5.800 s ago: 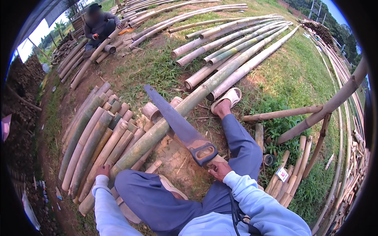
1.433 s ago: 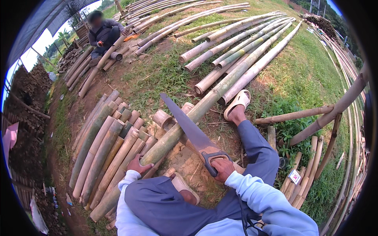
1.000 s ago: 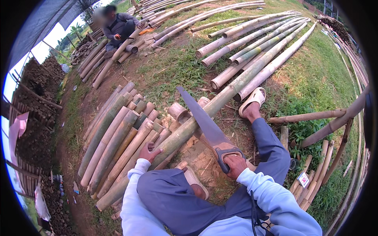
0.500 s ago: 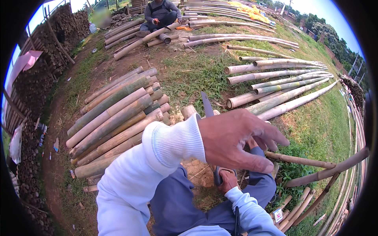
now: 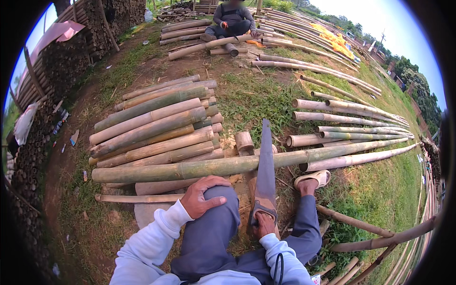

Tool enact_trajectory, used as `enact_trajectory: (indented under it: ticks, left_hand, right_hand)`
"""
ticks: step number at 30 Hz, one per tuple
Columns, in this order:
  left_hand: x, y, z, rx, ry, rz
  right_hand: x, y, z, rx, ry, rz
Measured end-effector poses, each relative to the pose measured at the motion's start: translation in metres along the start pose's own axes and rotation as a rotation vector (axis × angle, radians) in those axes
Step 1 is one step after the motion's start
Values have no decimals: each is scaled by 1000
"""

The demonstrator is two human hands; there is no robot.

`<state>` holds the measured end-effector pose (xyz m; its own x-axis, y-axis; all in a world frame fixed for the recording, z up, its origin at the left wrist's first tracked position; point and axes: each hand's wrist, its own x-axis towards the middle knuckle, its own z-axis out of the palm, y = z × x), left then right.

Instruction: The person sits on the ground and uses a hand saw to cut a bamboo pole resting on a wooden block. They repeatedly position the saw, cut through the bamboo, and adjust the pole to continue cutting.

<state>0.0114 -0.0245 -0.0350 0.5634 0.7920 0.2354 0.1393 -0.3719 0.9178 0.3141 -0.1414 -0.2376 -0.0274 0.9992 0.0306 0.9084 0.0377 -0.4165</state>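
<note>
A handsaw (image 5: 265, 166) points away from me, its long grey blade crossing over a green-brown bamboo pole (image 5: 209, 166). Its wooden handle is in the grip of my right hand (image 5: 264, 225). The pole stretches sideways in front of my knees, from the cut pieces on the left out toward the long poles on the right. My left hand (image 5: 201, 195) lies on top of my bent left knee, fingers laid over it and holding nothing. Whether the saw teeth sit in a cut cannot be made out. Beneath the blade stands a short bamboo post (image 5: 244, 141).
A stack of cut bamboo pieces (image 5: 156, 121) lies at left. Long bamboo poles (image 5: 351, 116) spread over grass at right. A bamboo rail (image 5: 380, 242) stands by my right leg. Further off, another person (image 5: 232, 23) sits with a bamboo pole across the lap.
My left hand has come down from in front of the view to my left knee. The view has shifted, so the pole and whole saw now show. The right hand still holds the saw.
</note>
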Motion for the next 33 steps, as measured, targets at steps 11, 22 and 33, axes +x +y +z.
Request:
enact_trajectory:
  ticks: [11, 22, 33]
  left_hand:
    - [-116, -154, 62, -1438, 409, -913]
    - [-70, -131, 4, -555, 56, -514]
    - [61, -165, -34, 898, 20, -337]
  right_hand:
    - [-1, 21, 41, -46, -32, 2]
    - [-6, 25, 45, -104, -2, -29]
    - [2, 29, 48, -127, -113, 22]
